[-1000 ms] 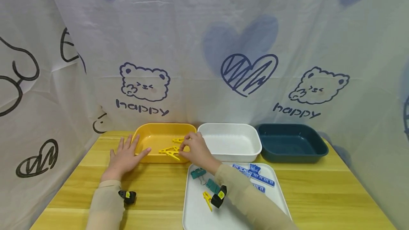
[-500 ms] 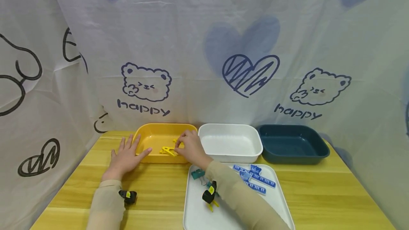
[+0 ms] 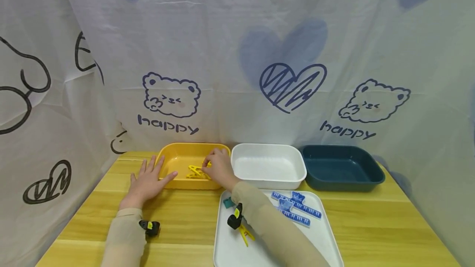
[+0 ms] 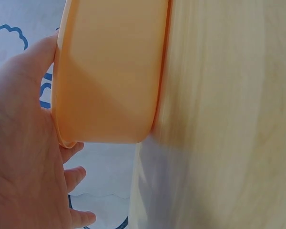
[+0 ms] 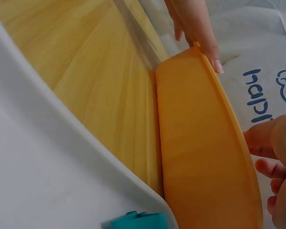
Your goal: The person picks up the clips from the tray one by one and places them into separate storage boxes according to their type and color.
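My left hand rests at the left end of the yellow basin, fingers spread along the rim and thumb reaching over the front edge. Inside the basin's right half, several yellow clothespins lie close together. My right hand reaches in over the right front corner, and its thumb and index finger pinch a yellow clothespin, mostly covered by the fingers. In the right wrist view, the basin's wall hides the clothespins, and the right fingers are at the rim.
A white basin and a dark blue basin stand to the right. On the white tray below lie a yellow clothespin, a teal binder clip and blue ruler-shaped clips. My right forearm crosses the tray.
My right hand has shifted slightly left inside the yellow basin, and the clothespins there now lie closer together. The left hand keeps its place on the rim.
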`<state>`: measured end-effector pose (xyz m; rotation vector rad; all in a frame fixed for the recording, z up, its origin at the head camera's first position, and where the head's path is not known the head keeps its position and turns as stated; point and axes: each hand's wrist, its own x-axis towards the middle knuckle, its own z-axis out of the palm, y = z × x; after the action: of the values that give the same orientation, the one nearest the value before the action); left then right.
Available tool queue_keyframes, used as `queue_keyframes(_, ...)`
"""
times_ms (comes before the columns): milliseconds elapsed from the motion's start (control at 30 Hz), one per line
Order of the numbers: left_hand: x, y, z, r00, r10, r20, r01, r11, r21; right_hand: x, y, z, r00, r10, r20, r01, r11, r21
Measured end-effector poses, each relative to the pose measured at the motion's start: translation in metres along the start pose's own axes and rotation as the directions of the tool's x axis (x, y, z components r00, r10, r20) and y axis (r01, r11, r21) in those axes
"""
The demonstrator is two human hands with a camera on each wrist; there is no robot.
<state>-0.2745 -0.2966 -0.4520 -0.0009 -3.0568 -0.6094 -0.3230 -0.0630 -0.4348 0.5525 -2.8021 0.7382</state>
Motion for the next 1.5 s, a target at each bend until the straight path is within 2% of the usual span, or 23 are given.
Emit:
queue_keyframes(200,0.001,-0.003,0.003,1.0,0.002,-0.004,-0.002,1.0,0.013,0.009,0.0,0.007,1.0,-0.022,-0.01,0.022,0.999,-0.034)
queue_keyframes(467,0.002,-0.002,0.002,1.0,-0.006,0.003,0.006,1.0,0.009,0.02,-0.003,0.013,0.997,0.076,0.026,-0.076,0.997,0.005)
queue_keyframes(567,0.002,-0.003,0.002,1.0,-0.008,0.005,0.008,1.0,0.008,0.024,-0.002,0.015,0.998,0.065,0.023,-0.065,0.998,-0.008)
queue_keyframes(800,0.001,-0.002,0.0,1.0,-0.007,-0.002,0.007,1.0,0.003,0.036,0.004,0.018,1.0,-0.012,-0.002,0.012,0.998,-0.069)
queue_keyframes(1100,0.002,-0.002,0.002,1.0,0.0,-0.012,0.0,1.0,0.003,0.048,0.008,0.028,0.996,0.066,0.057,-0.063,0.996,-0.063)
queue_keyframes(1500,0.001,-0.003,-0.001,1.0,-0.008,-0.007,0.008,1.0,0.005,0.055,0.002,0.033,0.994,0.059,0.093,-0.046,0.99,-0.135)
